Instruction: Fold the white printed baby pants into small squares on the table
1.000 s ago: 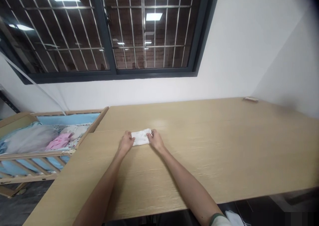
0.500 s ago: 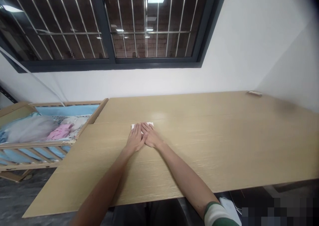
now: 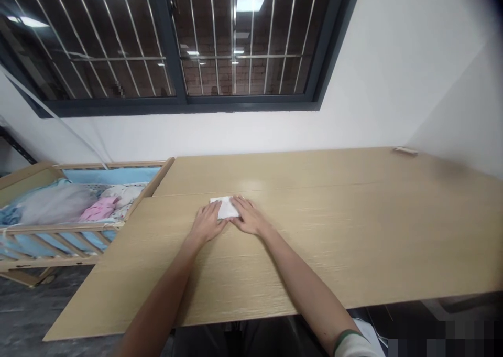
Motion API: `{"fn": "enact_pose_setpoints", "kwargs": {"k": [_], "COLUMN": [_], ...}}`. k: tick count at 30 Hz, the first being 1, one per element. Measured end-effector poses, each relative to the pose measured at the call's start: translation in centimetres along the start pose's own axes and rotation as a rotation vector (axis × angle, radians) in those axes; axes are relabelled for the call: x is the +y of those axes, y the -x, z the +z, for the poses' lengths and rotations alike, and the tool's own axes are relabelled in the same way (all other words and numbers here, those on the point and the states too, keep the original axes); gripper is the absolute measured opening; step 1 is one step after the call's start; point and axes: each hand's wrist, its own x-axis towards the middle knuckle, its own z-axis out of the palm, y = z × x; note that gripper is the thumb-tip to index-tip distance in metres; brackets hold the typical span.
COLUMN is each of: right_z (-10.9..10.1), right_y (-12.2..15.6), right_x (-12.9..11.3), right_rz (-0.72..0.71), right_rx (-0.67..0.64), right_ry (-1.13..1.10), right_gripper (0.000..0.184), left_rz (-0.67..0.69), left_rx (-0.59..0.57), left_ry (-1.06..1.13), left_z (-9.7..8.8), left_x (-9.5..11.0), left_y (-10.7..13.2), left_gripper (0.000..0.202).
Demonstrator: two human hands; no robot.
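Note:
A small folded white cloth (image 3: 225,207) lies on the light wooden table (image 3: 353,231), near its middle seam. My left hand (image 3: 207,223) rests flat with its fingers stretched over the cloth's left part. My right hand (image 3: 248,218) lies flat with its fingers on the cloth's right edge. Both hands press down on the cloth, palms down, fingers apart. Most of the cloth shows between the two hands.
A wooden baby crib (image 3: 58,226) stands to the left of the table, with pink clothing (image 3: 99,208) and pale bedding inside. A small flat object (image 3: 404,150) lies at the table's far right corner. A barred window (image 3: 176,42) fills the wall behind.
My hands went from gripping the cloth's two ends to lying flat together over it, then slid apart a little, so that more of the cloth shows.

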Motion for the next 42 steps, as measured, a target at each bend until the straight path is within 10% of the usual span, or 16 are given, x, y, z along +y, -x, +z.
{"fn": "enact_pose_setpoints", "kwargs": {"k": [6, 17, 22, 33, 42], "right_z": [0.4, -2.4, -3.6, -0.2, -5.3], "right_y": [-0.5, -1.7, -4.9, -7.7, -4.1], "right_x": [0.6, -0.4, 0.7, 2.5, -3.3], "right_rz": [0.083, 0.165, 0.247, 0.231, -0.242], "right_rx": [-0.021, 0.393, 0.200, -0.083, -0.187], "right_ry": [-0.094, -0.370, -0.629, -0.419, -0.204], "right_gripper": [0.071, 0.040, 0.062, 0.049, 0.054], "left_rz": [-0.042, -0.137, -0.259, -0.303, 0.049], "left_rx": [0.028, 0.160, 0.085, -0.033, -0.133], "left_ry": [0.072, 0.338, 0.462, 0.126, 0.120], "left_z": [0.1, -3.3, -2.9, -3.7, -3.9], "left_x": [0.0, 1.8, 2.7, 4.7, 9.7], "left_y": [-0.4, -0.2, 0.4, 1.5, 3.6], "left_gripper": [0.062, 0.021, 0.025, 0.027, 0.042]}}
